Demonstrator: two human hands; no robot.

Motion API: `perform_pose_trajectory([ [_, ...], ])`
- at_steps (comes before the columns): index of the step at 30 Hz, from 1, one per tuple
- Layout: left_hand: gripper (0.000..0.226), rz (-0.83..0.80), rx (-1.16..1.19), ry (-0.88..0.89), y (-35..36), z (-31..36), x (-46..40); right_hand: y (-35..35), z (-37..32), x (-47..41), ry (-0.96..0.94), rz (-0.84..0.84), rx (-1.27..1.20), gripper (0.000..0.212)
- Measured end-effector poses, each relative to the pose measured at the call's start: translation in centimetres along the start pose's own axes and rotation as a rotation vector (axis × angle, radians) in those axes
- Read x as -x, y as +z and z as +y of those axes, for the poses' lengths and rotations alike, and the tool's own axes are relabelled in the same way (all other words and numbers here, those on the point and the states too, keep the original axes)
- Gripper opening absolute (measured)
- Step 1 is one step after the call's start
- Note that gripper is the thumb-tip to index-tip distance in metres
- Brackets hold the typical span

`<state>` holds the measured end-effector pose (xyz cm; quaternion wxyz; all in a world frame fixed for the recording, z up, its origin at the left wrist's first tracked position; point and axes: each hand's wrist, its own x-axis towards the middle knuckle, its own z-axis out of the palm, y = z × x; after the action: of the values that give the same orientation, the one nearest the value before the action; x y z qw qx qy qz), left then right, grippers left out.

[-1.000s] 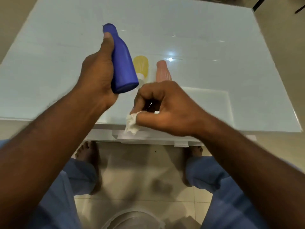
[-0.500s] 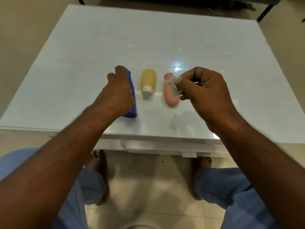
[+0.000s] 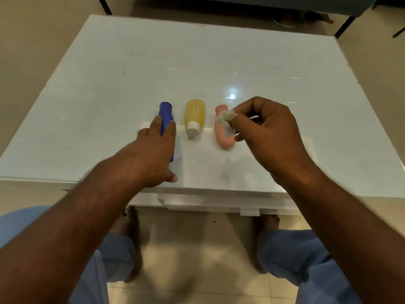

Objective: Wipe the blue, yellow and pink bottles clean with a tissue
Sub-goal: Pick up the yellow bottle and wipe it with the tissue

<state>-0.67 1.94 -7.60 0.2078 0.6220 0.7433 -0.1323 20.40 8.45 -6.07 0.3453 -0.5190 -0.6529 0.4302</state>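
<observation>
Three bottles lie side by side on the white glossy table (image 3: 219,51). The blue bottle (image 3: 166,113) is on the left, the yellow bottle (image 3: 194,116) with a white cap in the middle, the pink bottle (image 3: 222,137) on the right. My left hand (image 3: 154,150) lies over the lower half of the blue bottle with fingers spread and relaxed. My right hand (image 3: 267,132) hovers just above the pink bottle and pinches a crumpled white tissue (image 3: 225,118) between thumb and fingers.
The table's near edge runs just behind my wrists, with a white drawer front (image 3: 208,200) under it. My knees in blue trousers and my bare feet on the tiled floor show below. Dark furniture legs (image 3: 105,5) stand beyond the far edge.
My left hand brought the blue bottle down from the air, laid it on the table and has loosened its grip. My right hand carried the tissue forward to above the pink bottle.
</observation>
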Motion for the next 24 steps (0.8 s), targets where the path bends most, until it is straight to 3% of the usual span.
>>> perform_pose_trajectory([
  [7,0.104,0.089,-0.056,0.003,-0.3,0.0,-0.8,0.8,-0.1,0.3,-0.019,-0.041,0.015,0.006],
  [12,0.098,0.282,0.041,0.073,-0.2,1.2,-1.1,0.6,0.0,0.1,-0.012,-0.024,0.012,0.005],
  [17,0.095,0.255,-0.003,0.184,0.5,2.5,-1.3,0.5,0.2,0.1,-0.014,-0.019,0.034,0.005],
  [24,0.067,0.308,-0.015,0.198,0.4,2.7,-1.2,0.3,0.2,0.1,-0.021,-0.01,0.021,0.005],
])
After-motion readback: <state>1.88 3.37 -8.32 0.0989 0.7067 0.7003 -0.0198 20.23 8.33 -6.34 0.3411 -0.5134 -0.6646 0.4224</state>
